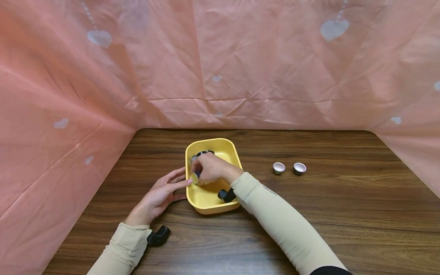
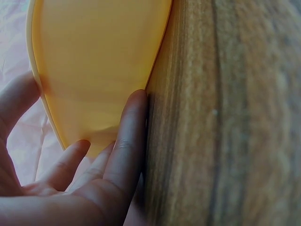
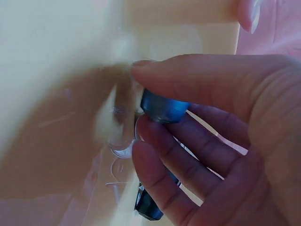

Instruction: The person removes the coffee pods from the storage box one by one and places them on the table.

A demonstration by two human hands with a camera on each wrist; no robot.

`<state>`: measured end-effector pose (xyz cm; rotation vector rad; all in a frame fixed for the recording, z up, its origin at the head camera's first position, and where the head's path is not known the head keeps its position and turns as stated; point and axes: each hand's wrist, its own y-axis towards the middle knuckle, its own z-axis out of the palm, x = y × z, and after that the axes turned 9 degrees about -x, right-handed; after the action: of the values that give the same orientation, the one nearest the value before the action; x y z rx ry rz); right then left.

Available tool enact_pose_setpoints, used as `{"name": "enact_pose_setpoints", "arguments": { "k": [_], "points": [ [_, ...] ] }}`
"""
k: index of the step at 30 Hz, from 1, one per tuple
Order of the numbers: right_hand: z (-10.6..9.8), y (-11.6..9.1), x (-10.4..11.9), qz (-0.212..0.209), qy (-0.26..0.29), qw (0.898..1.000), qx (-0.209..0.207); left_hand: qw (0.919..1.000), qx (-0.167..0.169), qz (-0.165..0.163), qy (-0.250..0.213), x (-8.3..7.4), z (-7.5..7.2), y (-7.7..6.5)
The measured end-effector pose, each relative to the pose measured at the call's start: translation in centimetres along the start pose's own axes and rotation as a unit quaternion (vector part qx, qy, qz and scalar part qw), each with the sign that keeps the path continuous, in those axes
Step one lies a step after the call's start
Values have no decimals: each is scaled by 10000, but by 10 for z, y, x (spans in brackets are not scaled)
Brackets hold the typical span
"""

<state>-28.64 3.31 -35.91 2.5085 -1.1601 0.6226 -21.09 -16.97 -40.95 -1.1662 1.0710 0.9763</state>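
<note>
My right hand (image 1: 214, 167) reaches down inside a yellow bin (image 1: 237, 157) and pinches a dark blue coffee capsule (image 3: 162, 106) between thumb and fingers. In the head view the capsule's pale lid (image 1: 194, 178) faces me near the bin's left wall. More capsules (image 1: 205, 152) lie by the far left wall, partly hidden behind my hand; in the right wrist view, a dark capsule (image 3: 148, 203) shows below the fingers. My left hand (image 1: 162, 197) rests against the bin's left side, fingers extended along the outer wall (image 2: 99, 70) and thumb at the rim.
Two capsules with pale lids, a left one (image 1: 279, 168) and a right one (image 1: 300, 168), stand on the wooden table (image 1: 343, 214) right of the bin. A pink curtain (image 1: 254, 68) hangs behind the table and along its sides. Each wrist carries a black camera mount (image 1: 159, 235).
</note>
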Motion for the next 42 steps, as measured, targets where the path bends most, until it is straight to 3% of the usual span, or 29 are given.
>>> {"name": "enact_pose_setpoints", "arguments": {
  "k": [9,15,19,25,28,32,42],
  "points": [
    [-5,-3,1,95,584,9967,-562,10000,2,31,44,1,1,0],
    [-10,-9,1,384,1400,9827,-1153,10000,2,32,36,2,2,-1],
    [-15,-13,0,660,2269,9593,-1546,10000,-20,-6,24,2,2,-1],
    [-23,-20,-2,795,3953,8959,-1864,10000,-31,-15,27,1,2,-1],
    [-27,-22,-1,682,4368,8757,-1942,10000,-37,-14,31,1,3,-1],
    [-32,-26,1,508,4606,8641,-1966,10000,-31,-3,36,1,3,-1],
    [-42,-38,5,248,4737,8568,-2023,9999,-94,-42,87,0,3,-1]
  ]
}}
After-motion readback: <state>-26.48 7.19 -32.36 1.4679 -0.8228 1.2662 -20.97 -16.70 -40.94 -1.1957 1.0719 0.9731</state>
